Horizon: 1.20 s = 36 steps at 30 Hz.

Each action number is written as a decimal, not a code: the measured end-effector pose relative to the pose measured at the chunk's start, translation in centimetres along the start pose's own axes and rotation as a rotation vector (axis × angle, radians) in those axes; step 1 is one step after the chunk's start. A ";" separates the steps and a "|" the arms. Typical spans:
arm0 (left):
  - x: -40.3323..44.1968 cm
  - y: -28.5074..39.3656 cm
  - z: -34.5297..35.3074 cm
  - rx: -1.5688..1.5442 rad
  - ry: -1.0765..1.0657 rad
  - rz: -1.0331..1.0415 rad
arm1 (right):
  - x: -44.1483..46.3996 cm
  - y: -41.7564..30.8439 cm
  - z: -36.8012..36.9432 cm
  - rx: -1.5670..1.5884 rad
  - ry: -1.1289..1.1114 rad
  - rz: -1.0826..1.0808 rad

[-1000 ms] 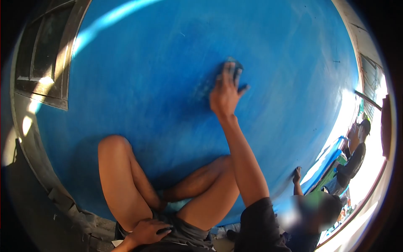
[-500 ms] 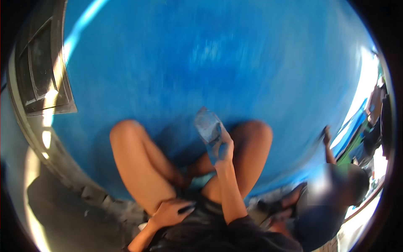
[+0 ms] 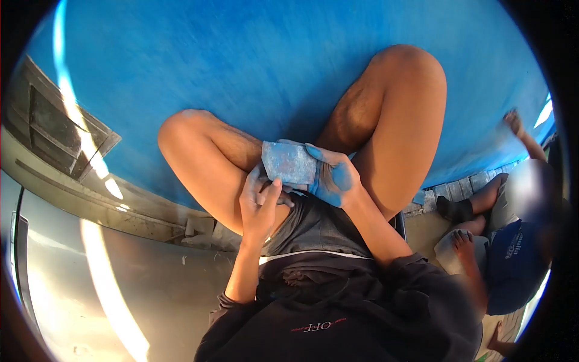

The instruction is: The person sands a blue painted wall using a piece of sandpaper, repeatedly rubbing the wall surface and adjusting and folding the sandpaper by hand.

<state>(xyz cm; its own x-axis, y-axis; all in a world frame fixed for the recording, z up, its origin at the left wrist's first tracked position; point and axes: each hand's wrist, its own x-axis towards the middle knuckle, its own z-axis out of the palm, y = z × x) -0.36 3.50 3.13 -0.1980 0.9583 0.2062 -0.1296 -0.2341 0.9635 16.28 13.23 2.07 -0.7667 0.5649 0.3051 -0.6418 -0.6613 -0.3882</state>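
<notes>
A piece of sandpaper (image 3: 289, 163), stiff and greyish with blue dust over it, is held up between my thighs. My right hand (image 3: 338, 178) grips its right end, thumb along the top corner; blue dust coats the thumb and palm. At the lower left corner, my left hand (image 3: 260, 202) has its thumb in front and a finger behind the edge, with the other fingers curled below. The underside of the sandpaper is hidden. Beyond my bent knees rises a large, curved, blue-painted surface (image 3: 241, 60).
On the left, a dark framed panel (image 3: 57, 123) is set in the blue surface, near a grey metallic surface (image 3: 151, 289) crossed by sunlight. To the right, another person (image 3: 512, 259) sits, one hand raised against the blue surface. Wooden slats (image 3: 464, 186) lie below it.
My right hand has drawn the sandpaper back from the blue surface towards my lap. The left hand has risen from my thigh to the sandpaper. My view has tilted down.
</notes>
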 end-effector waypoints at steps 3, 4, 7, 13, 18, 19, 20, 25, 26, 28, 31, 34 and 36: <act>0.4 0.5 0.1 0.187 0.095 0.145 | 0.0 -0.2 0.6 -0.004 0.110 -0.009; 0.5 0.7 0.0 0.289 0.140 0.253 | 0.0 -0.5 0.9 -0.010 0.105 -0.029; 0.4 1.6 -0.7 0.288 0.192 0.328 | 0.3 -0.2 0.9 0.096 0.070 0.063; 0.0 -1.5 -1.1 0.401 0.352 0.700 | -0.1 -0.6 0.7 0.156 -0.004 0.046; -0.1 -4.1 -1.4 0.613 0.220 0.948 | -0.3 -0.7 0.7 0.164 0.024 -0.016; 0.2 -3.9 -1.2 0.584 0.255 1.045 | -0.2 -0.7 0.5 0.158 0.016 -0.023; 0.0 -4.0 -1.7 0.594 0.243 1.038 | -0.3 -0.6 0.5 0.164 0.017 -0.025; -0.2 -4.2 -2.0 0.566 0.269 0.943 | -0.3 -0.5 0.6 0.185 0.007 -0.034; -0.4 -4.3 -1.9 0.566 0.268 0.941 | -0.3 -0.4 0.7 0.185 0.009 -0.035; -0.4 -4.2 -1.7 0.520 0.271 0.931 | -0.3 -0.5 0.8 0.190 0.011 -0.028; -0.6 -4.3 -2.3 0.640 0.302 0.877 | -0.3 -0.6 0.8 0.197 0.016 -0.020; -0.8 -3.9 -2.3 0.586 0.303 0.781 | -0.2 -0.3 0.6 0.156 0.078 -0.064; -0.6 -3.9 -2.2 0.571 0.299 0.787 | -0.3 -0.4 0.7 0.163 0.058 -0.069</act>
<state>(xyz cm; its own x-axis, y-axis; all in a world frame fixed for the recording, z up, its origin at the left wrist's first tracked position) -1.88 3.49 -1.11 -0.2717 0.4671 0.8414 0.6099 -0.5927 0.5260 16.73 12.99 2.69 -0.7213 0.6363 0.2735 -0.6909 -0.6885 -0.2206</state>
